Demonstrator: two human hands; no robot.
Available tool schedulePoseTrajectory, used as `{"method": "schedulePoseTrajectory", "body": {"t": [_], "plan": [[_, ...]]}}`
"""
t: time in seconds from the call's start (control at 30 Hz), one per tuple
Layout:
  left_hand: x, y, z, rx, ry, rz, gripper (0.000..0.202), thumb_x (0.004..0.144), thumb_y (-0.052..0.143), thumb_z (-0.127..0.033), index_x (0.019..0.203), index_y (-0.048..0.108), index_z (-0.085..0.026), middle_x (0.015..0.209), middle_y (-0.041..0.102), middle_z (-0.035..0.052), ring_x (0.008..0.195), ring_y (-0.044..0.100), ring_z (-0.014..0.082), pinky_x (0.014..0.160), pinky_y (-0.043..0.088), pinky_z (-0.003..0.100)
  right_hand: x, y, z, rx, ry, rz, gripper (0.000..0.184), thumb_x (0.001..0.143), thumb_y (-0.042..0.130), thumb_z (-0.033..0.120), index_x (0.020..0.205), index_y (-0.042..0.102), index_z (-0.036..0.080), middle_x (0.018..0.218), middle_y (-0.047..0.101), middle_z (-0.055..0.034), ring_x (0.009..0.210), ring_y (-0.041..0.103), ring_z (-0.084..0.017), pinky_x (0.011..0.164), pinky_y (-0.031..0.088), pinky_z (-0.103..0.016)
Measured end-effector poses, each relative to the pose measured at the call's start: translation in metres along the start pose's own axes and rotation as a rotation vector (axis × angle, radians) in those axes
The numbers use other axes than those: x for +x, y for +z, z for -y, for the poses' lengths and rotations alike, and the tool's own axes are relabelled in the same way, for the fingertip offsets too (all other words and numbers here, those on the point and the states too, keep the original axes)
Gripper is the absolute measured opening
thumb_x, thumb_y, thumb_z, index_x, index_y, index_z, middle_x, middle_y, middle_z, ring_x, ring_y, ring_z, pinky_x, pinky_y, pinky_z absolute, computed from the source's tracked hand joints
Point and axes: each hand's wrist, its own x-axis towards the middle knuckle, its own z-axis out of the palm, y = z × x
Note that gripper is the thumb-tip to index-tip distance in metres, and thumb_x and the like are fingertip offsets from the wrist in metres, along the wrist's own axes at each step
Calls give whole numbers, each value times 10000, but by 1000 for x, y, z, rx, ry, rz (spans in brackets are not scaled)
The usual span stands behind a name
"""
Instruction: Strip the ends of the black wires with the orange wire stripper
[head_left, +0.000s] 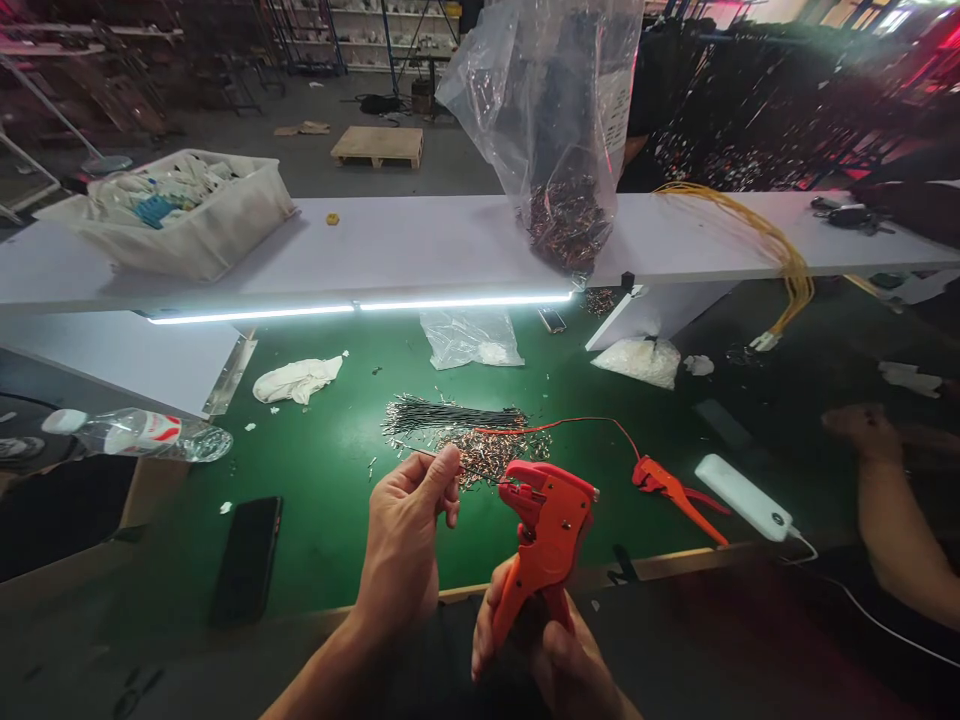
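My left hand (409,530) pinches a thin black wire (486,479) between thumb and fingers. The wire's end reaches the jaws of an orange-and-red wire stripper (551,520). My right hand (536,640) is wrapped around the stripper's handles from below. Whether the jaws are closed on the wire I cannot tell. Behind my hands lies a bundle of black wires (450,413) with bare ends. A heap of small copper-coloured terminals (491,455) sits just in front of the bundle. A red wire (577,421) runs from the heap to a second orange tool (667,487) on the right.
On the green mat (337,560) lie a phone (247,560), a water bottle (150,435), a white power bank (746,497) and plastic bags. The shelf (405,235) above bears a white bin (210,225), a clear bag (570,130) and yellow cables (772,240). A co-worker's arm (892,500) is at right.
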Motion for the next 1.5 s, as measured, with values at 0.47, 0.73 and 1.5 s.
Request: {"method": "schedulePoseTrajectory", "body": {"t": [0.47,0.73,1.5], "plan": [[2,8,6,40,-20,-65,418,650,801,-440,595,499,-156,520,422,-72,467,325,38,442,250,184,1,0,1,-39,35,63,525,794,664,589,1074,548,160,791,645,-72,696,618,-199,676,473,-358],[2,13,9,69,-10,-81,437,622,802,-478,581,514,-152,518,435,-68,462,327,42,428,265,190,1,1,4,-55,42,48,517,794,669,576,1085,543,168,791,647,-74,724,627,-218,690,471,-377],[3,16,4,-102,-259,-20,439,568,815,-436,598,464,-174,500,392,-85,415,311,39,345,237,175,2,6,2,8,52,48,534,778,640,635,1028,550,171,744,650,-68,635,612,-202,633,489,-356]]}}
